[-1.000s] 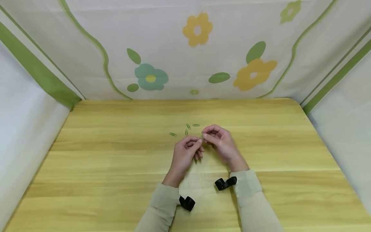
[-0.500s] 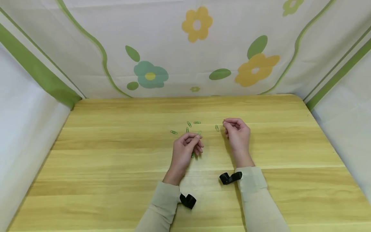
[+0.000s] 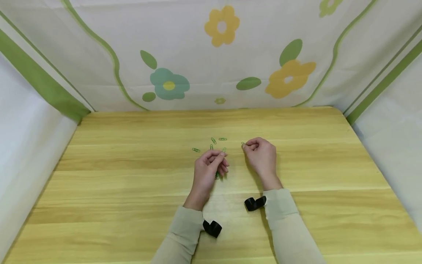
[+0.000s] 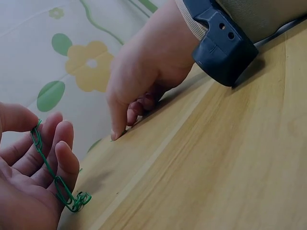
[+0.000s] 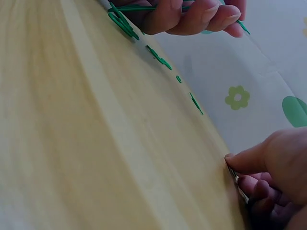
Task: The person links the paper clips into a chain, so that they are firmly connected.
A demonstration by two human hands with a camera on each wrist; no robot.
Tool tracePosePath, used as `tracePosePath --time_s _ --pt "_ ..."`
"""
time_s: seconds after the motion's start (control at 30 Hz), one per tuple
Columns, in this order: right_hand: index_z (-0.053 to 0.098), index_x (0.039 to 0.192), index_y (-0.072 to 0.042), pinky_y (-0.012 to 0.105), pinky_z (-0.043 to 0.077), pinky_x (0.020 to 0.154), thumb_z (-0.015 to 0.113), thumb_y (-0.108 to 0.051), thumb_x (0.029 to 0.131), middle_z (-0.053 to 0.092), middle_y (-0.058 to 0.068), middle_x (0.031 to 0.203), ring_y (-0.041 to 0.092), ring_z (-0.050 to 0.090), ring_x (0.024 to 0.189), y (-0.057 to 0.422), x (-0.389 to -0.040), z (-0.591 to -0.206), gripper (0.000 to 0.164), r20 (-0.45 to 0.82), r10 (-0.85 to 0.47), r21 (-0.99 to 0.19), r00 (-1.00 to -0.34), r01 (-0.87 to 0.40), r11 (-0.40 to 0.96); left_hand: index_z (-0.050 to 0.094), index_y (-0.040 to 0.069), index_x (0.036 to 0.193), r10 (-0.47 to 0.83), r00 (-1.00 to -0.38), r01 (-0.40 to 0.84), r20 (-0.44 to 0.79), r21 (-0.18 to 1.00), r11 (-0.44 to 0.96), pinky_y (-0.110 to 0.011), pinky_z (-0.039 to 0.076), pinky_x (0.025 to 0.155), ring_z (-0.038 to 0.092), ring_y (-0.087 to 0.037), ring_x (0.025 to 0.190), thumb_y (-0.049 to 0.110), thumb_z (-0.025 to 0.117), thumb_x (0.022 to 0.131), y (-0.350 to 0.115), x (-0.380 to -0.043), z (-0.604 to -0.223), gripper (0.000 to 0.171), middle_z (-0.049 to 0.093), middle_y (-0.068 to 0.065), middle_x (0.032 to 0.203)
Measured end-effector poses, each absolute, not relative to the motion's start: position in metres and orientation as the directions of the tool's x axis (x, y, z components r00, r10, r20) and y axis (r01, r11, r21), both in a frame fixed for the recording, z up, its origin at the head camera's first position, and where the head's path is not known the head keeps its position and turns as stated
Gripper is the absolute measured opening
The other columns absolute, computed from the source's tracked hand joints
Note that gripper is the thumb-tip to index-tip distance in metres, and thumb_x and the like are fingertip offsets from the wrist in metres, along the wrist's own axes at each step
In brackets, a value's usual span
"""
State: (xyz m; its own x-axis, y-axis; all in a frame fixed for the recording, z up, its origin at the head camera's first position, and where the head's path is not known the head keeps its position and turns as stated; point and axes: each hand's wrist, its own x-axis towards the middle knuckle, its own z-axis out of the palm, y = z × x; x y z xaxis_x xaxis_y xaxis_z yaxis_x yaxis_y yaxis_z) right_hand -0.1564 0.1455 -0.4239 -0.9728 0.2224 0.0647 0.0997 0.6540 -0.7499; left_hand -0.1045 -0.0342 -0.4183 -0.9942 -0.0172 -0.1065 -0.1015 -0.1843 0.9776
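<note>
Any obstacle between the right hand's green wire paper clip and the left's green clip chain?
Nothing visible: only yellow wood-grain tabletop shows between the green wire clip in the right hand and the clip chain in the left hand.

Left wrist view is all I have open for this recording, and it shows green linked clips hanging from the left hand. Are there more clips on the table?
Observer: Yes. The head view shows four green paper clips lying on the table, beyond the left hand.

Operator: And what is at the fingertips of the right hand? I can't make it out.

Observer: In the head view, the looped end of another green clip shows at its thumb and fingertips.

Operator: I see a black device on the right sleeve. Is there one on the left?

Observer: Yes. The head view shows a second black device at the left cuff.
</note>
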Motion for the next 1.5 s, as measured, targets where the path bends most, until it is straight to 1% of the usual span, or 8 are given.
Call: tracePosePath --time_s 0.3,0.53,0.8,0.93,1.07,1.2,1.3,1.5 --pt "0.080 0.099 -0.003 0.028 0.050 0.065 0.077 -0.016 0.098 0.076 0.012 0.088 0.023 0.067 0.074 0.1419 -0.1571 -0.4227 0.013 0.047 0.219 -0.731 -0.975 0.116 0.673 0.073 -0.007 0.112 -0.023 -0.994 -0.102 -0.108 0.978 -0.182 -0.022 0.053 0.056 0.066 -0.012 0.062 0.014 0.067 0.107 -0.0341 -0.1034 -0.4167 0.022 0.072 -0.002 0.077" --pt "0.081 0.094 -0.004 0.025 0.050 0.060 0.080 -0.016 0.096 0.079 0.013 0.086 0.023 0.070 0.072 0.1398 -0.1539 -0.4184 0.012 0.049 0.229 -0.711 -0.972 0.127 0.692 0.072 -0.008 0.113 -0.021 -0.994 -0.103 -0.109 0.977 -0.185 -0.022 0.053 0.056 0.066 -0.012 0.063 0.015 0.067 0.107 -0.0348 -0.1033 -0.4166 0.024 0.073 -0.005 0.079" --pt "0.079 0.096 -0.010 0.031 0.048 0.062 0.077 -0.031 0.099 0.079 0.009 0.087 0.025 0.071 0.075 0.1420 -0.1536 -0.4181 0.021 0.028 0.208 -0.628 -0.978 0.145 0.764 0.072 -0.007 0.112 -0.023 -0.993 -0.109 -0.116 0.974 -0.198 -0.022 0.053 0.056 0.066 -0.012 0.063 0.015 0.067 0.107 -0.0346 -0.1040 -0.4165 0.023 0.074 -0.010 0.081" --pt "0.077 0.101 -0.011 0.033 0.048 0.068 0.073 -0.036 0.102 0.077 0.008 0.090 0.024 0.069 0.077 0.1443 -0.1528 -0.4218 0.025 0.019 0.177 -0.653 -0.984 0.122 0.748 0.073 -0.006 0.111 -0.027 -0.993 -0.107 -0.115 0.974 -0.201 -0.022 0.052 0.056 0.066 -0.012 0.062 0.014 0.067 0.107 -0.0341 -0.1045 -0.4171 0.022 0.073 -0.006 0.079" --pt "0.073 0.108 -0.008 0.028 0.054 0.072 0.071 -0.033 0.105 0.075 0.009 0.095 0.017 0.070 0.077 0.1448 -0.1514 -0.4251 0.025 -0.035 0.158 -0.814 -0.987 0.120 0.568 0.073 -0.006 0.112 -0.018 -0.993 -0.112 -0.118 0.973 -0.202 -0.022 0.053 0.056 0.066 -0.012 0.062 0.015 0.067 0.107 -0.0337 -0.1042 -0.4182 0.022 0.072 -0.002 0.077" --pt "0.066 0.115 -0.002 0.026 0.064 0.070 0.072 -0.022 0.106 0.076 0.009 0.096 0.013 0.075 0.075 0.1431 -0.1521 -0.4261 0.023 -0.112 0.105 -0.965 -0.988 0.133 0.228 0.072 -0.006 0.114 -0.015 -0.992 -0.118 -0.123 0.973 -0.200 -0.022 0.053 0.056 0.066 -0.012 0.062 0.016 0.066 0.108 -0.0340 -0.1031 -0.4176 0.024 0.072 0.000 0.077" --pt "0.064 0.117 0.001 0.026 0.066 0.076 0.072 -0.014 0.105 0.077 0.004 0.095 0.012 0.077 0.079 0.1410 -0.1521 -0.4253 0.020 -0.129 0.039 -0.991 -0.991 0.130 0.036 0.073 -0.005 0.113 -0.026 -0.992 -0.115 -0.122 0.973 -0.200 -0.022 0.053 0.056 0.065 -0.012 0.062 0.016 0.066 0.107 -0.0343 -0.1032 -0.4170 0.022 0.072 0.001 0.077" --pt "0.066 0.113 0.000 0.027 0.065 0.082 0.073 -0.002 0.101 0.078 0.000 0.094 0.014 0.077 0.084 0.1357 -0.1481 -0.4215 0.014 -0.092 -0.074 -0.987 -0.993 0.101 -0.128 0.072 -0.007 0.114 -0.045 -0.991 -0.115 -0.125 0.975 -0.191 -0.022 0.053 0.056 0.066 -0.011 0.062 0.017 0.066 0.107 -0.0359 -0.1044 -0.4163 0.026 0.072 0.000 0.077"
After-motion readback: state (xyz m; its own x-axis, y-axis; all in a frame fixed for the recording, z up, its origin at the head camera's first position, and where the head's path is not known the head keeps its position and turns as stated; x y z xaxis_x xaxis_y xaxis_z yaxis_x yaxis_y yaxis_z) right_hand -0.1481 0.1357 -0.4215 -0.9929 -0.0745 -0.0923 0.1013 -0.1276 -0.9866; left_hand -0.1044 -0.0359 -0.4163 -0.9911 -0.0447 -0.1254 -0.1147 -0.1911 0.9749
